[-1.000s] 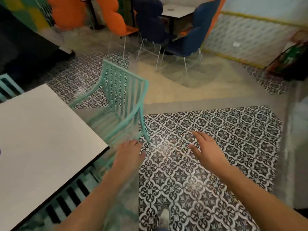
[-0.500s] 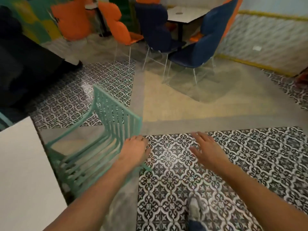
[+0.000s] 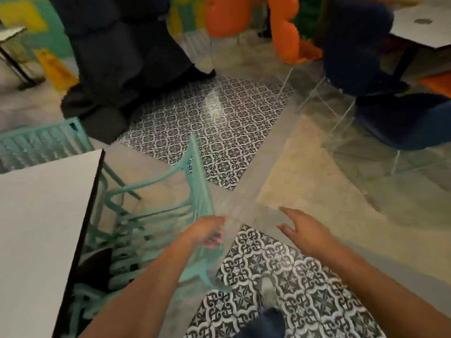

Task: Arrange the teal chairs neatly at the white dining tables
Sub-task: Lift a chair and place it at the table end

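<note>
A teal slatted chair (image 3: 170, 213) stands at the right edge of the white dining table (image 3: 36, 228), its seat partly under the tabletop and its back toward me. My left hand (image 3: 207, 231) curls over the near corner of the chair's top rail; motion blur softens the grip. My right hand (image 3: 308, 231) hovers open over the floor, right of the chair, touching nothing. A second teal chair (image 3: 36, 145) sits at the table's far side, mostly hidden by the tabletop.
A dark padded seat (image 3: 117, 57) stands beyond the table. Orange chairs (image 3: 285, 28), blue chairs (image 3: 400, 123) and another white table (image 3: 419, 25) fill the back right. A yellow floor sign (image 3: 56, 67) stands at the back left. My foot (image 3: 268, 291) is on patterned tiles.
The teal chair has moved in toward the table, its seat now partly under the edge. My left hand stayed on its back corner. My view swung left.
</note>
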The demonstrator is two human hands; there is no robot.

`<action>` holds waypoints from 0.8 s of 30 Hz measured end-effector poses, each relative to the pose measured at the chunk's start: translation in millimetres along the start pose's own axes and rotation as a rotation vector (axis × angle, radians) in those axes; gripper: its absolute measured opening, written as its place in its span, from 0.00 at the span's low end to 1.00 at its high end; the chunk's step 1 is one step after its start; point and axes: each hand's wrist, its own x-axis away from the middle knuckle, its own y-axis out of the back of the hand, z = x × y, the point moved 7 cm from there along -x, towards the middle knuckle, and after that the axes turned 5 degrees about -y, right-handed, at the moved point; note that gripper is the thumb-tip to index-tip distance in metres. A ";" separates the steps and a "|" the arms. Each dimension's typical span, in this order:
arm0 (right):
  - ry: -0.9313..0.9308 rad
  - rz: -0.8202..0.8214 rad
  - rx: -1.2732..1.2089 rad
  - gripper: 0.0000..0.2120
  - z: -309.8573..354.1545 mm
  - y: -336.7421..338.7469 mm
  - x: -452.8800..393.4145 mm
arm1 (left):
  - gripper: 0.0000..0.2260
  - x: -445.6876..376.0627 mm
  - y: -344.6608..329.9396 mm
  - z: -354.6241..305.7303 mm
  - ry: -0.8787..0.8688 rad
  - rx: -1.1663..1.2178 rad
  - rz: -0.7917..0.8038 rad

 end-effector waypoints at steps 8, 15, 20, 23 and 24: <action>0.277 0.247 0.053 0.27 60.8 27.8 -194.5 | 0.20 -92.4 31.9 -51.4 0.159 0.564 -0.058; 0.546 0.457 0.087 0.24 151.5 33.7 -291.2 | 0.15 -106.1 62.3 -48.7 0.218 0.778 -0.281; 0.602 0.693 0.103 0.23 183.2 4.1 -348.1 | 0.22 -98.4 53.5 -42.7 0.260 0.951 -0.411; 0.356 0.983 -0.105 0.28 185.6 -15.5 -375.5 | 0.26 -94.7 15.3 -43.0 0.350 1.145 -0.489; 0.240 1.052 -0.171 0.27 187.3 -21.2 -382.0 | 0.27 -94.5 -0.3 -42.6 0.372 1.233 -0.544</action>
